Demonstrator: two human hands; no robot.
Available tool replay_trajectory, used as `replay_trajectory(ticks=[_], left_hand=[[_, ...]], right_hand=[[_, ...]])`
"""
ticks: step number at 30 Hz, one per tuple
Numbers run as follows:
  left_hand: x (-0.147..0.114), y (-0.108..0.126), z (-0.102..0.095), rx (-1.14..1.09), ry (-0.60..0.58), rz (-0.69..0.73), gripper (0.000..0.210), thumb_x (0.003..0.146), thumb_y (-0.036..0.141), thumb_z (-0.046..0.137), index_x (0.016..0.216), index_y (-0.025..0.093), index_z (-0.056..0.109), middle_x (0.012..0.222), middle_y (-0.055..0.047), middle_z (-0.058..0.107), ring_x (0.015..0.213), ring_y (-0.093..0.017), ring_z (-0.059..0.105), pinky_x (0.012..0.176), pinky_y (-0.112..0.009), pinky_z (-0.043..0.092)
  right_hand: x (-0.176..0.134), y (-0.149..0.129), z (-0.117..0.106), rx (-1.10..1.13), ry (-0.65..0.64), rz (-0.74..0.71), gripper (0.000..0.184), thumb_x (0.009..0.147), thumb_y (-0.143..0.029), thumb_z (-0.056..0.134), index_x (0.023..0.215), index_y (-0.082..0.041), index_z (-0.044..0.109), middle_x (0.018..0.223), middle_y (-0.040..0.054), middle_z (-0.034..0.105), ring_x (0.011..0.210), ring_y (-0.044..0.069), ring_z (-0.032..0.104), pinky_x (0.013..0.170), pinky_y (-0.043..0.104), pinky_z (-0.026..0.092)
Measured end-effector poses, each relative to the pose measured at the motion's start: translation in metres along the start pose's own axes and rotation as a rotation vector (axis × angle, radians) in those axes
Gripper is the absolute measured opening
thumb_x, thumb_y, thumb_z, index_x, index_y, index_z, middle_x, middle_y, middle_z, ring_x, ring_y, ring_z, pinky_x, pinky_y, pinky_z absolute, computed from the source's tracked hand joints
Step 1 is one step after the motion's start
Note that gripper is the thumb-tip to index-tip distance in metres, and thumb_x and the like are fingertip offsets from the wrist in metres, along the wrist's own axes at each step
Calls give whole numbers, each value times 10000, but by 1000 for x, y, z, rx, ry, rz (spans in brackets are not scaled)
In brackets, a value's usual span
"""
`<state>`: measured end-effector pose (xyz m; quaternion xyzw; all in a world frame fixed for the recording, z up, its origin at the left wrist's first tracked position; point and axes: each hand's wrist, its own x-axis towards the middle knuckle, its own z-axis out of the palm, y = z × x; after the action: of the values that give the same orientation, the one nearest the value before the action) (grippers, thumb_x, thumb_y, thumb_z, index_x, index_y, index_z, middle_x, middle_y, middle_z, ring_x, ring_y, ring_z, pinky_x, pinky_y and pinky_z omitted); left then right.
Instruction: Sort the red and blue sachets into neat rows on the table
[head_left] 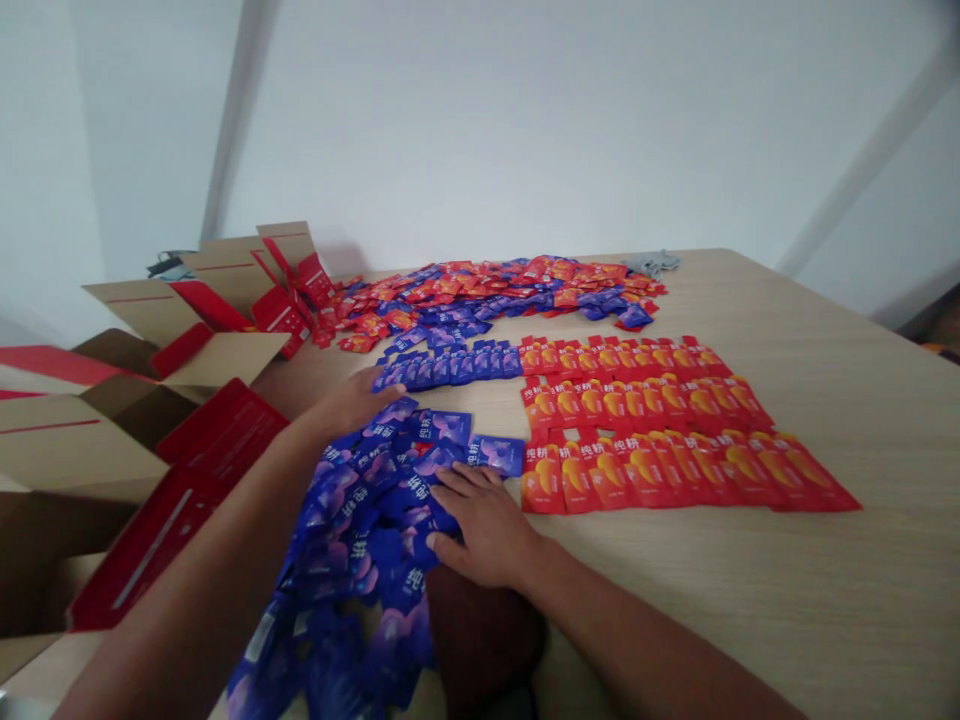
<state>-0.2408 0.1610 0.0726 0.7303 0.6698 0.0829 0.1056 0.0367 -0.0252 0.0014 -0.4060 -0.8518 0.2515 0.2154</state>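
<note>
On the pale table (862,400), three rows of red packets (637,462) lie beside a pile of blue packets (352,525); behind is a blue row (457,368). The right hand (487,525), fingers released, rests on the pile; near the row is the left hand (356,402), whose grasp I cannot tell

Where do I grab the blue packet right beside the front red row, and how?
Probably by its far long edge, reaching over from above. The blue packet lies flat, and bare table shows beyond that edge for fingertips to get in. Its right end sits close against the red row, and the right hand is at its near side, so there's less room there.
</note>
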Motion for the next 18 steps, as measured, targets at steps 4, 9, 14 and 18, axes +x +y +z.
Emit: replay_trajectory(ticks=[4, 9, 14, 18], left_hand=[[-94, 32, 11, -122, -122, 151, 722, 926, 704, 594, 1503, 272, 620, 1554, -54, 617, 1447, -323, 559, 1241, -403, 415], [-119, 76, 55, -184, -7, 318, 466, 1005, 505, 554, 1363, 252, 711, 1480, -92, 669, 1410, -288, 597, 1225, -410, 452], [-91, 99, 88, -142, 17, 407, 366, 1012, 373, 541, 1268, 206, 743, 1410, -136, 704, 1422, -308, 583, 1281, -493, 379], [-82, 100, 111, -190, 39, 433, 430, 1058, 443, 485, 1306, 198, 739, 1531, -159, 617, 1525, -333, 472, 1303, -580, 312]], right_hand=[[1, 2, 2, -10, 17, -18, 651, 1002, -547, 585, 1545, -188, 549, 1665, 135, 481, 1563, 345, 371, 1276, 567, 238], [2, 3, 5, -16, 50, -52, 649, 967, -489, 659, 1530, -187, 550, 1616, 150, 535, 1516, 340, 422, 1245, 546, 275], [2, 4, 8, -38, 70, -49, 560, 951, -463, 695, 1426, -174, 630, 1490, 160, 638, 1427, 330, 500, 1214, 530, 308], [2, 7, 9, -8, 115, -83, 532, 926, -447, 730, 1379, -175, 660, 1461, 146, 658, 1394, 311, 535, 1219, 496, 322]])
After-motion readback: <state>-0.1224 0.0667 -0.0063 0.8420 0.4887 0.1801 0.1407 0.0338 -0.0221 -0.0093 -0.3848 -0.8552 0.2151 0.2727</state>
